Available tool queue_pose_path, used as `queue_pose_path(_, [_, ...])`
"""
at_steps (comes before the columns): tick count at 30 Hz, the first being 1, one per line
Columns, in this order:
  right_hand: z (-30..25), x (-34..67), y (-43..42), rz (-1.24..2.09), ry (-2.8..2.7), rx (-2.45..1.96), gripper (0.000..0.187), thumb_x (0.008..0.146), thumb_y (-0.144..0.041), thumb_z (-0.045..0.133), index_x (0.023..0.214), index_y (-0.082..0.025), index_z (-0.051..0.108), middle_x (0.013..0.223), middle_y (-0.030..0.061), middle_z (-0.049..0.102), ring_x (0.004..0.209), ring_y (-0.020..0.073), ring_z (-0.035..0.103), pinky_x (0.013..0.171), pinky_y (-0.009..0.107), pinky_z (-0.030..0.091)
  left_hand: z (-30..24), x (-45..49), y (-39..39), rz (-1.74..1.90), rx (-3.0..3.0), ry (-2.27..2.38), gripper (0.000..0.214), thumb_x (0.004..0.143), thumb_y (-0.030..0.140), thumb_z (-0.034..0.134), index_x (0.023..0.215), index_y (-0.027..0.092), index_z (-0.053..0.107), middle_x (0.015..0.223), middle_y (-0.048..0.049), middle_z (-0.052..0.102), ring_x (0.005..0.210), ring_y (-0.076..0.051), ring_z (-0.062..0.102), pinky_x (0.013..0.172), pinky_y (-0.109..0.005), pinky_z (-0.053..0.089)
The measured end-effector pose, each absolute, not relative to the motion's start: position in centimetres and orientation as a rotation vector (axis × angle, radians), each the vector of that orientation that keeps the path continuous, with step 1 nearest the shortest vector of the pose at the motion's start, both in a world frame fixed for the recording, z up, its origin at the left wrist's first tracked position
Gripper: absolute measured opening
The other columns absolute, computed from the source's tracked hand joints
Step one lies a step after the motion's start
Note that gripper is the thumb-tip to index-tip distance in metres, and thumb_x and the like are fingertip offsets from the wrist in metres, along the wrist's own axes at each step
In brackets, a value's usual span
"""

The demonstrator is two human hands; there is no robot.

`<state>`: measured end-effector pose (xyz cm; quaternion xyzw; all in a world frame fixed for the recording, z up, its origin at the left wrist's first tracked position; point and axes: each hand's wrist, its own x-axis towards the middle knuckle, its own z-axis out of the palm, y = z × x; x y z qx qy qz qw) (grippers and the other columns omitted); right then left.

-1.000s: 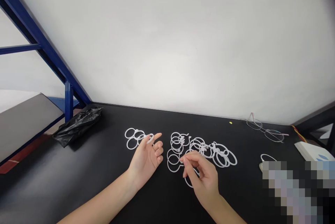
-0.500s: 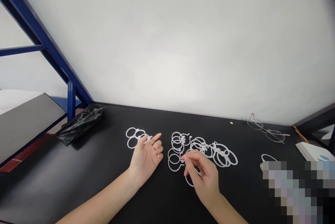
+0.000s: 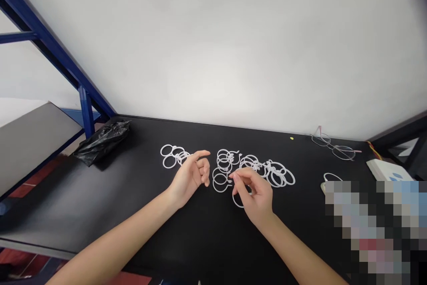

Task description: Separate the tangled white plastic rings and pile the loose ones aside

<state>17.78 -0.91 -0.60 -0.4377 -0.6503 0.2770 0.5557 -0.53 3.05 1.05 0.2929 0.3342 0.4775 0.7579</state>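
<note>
My left hand (image 3: 190,176) hovers palm up over the black table (image 3: 133,214), fingers loosely curled, thumb and index apart, with nothing in it. Just behind it lies a small group of white rings (image 3: 170,162), partly covered by the hand. My right hand (image 3: 255,196) is closed in a pinch, thumb against index finger. A thin white ring (image 3: 237,204) with a gap shows below its fingertips, partly hidden by the hand, and appears gripped there. Between my hands lie several more white open rings (image 3: 220,191) with small end knobs. A larger tangled heap of rings (image 3: 289,177) spreads behind and right of the right hand.
A crumpled black plastic bag (image 3: 103,142) lies at the back left, near a blue metal frame (image 3: 87,111). Eyeglasses (image 3: 343,152) rest by the wall at the right. A single white ring (image 3: 332,174), a blurred patch and a white box (image 3: 388,171) are at the far right.
The view has tilted down, so everything sits higher in the picture. My left hand has turned slightly and its fingers curl more. My right hand keeps its pinch.
</note>
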Motion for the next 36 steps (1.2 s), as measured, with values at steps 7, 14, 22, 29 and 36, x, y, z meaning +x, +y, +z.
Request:
queue_pose_path(7, [-1.0,18.1,-0.6,0.642,-1.525,-1.059,0.009,0.092,-0.019,0.057,0.086,-0.02,0.064,0.074,0.0002,0.063,0.052,0.0103,0.059,0.054,0.027,0.048,-0.6,-0.7,2.6,1.005,2.175,0.995,0.018,0.094,0.022,0.053,0.108,0.02,0.062,0.119,-0.0106,0.061,0.111,-0.023,0.057,0.098,-0.043,0.049])
queue_pose_path(14, [-1.2,18.3,-0.2,0.584,-1.497,-1.066,0.009,0.092,-0.022,0.057,0.086,-0.019,0.063,0.075,0.0013,0.064,0.052,0.0107,0.059,0.054,0.027,0.049,-2.1,-1.1,2.9,0.715,2.618,0.97,0.021,0.094,0.025,0.054,0.112,0.016,0.063,0.132,-0.0138,0.058,0.119,-0.028,0.055,0.106,-0.05,0.043])
queue_pose_path(22, [-1.4,18.0,-0.4,0.537,-1.513,-1.039,0.011,0.091,-0.025,0.057,0.082,-0.02,0.061,0.068,-0.0006,0.059,0.052,0.011,0.056,0.051,0.027,0.047,-2.1,-1.1,2.8,0.681,2.627,0.966,0.015,0.094,0.023,0.053,0.104,0.017,0.063,0.124,-0.0128,0.061,0.109,-0.026,0.06,0.094,-0.045,0.05])
queue_pose_path(29, [-1.3,17.7,-0.3,0.466,-1.54,-1.026,0.01,0.091,-0.023,0.057,0.082,-0.02,0.061,0.063,-0.0023,0.058,0.05,0.0108,0.056,0.051,0.026,0.045,-1.9,-1.2,2.6,0.739,2.6,0.916,0.012,0.094,0.019,0.051,0.096,0.017,0.063,0.123,-0.0126,0.06,0.11,-0.024,0.058,0.094,-0.042,0.049])
queue_pose_path(36, [-0.7,17.7,-0.7,0.413,-1.574,-0.989,0.008,0.091,-0.019,0.056,0.086,-0.02,0.063,0.073,0.0005,0.063,0.057,0.0111,0.061,0.055,0.026,0.052,-0.9,-0.9,2.3,1.006,2.333,0.913,0.012,0.094,0.021,0.056,0.095,0.017,0.068,0.092,-0.0066,0.067,0.085,-0.017,0.063,0.079,-0.031,0.052])
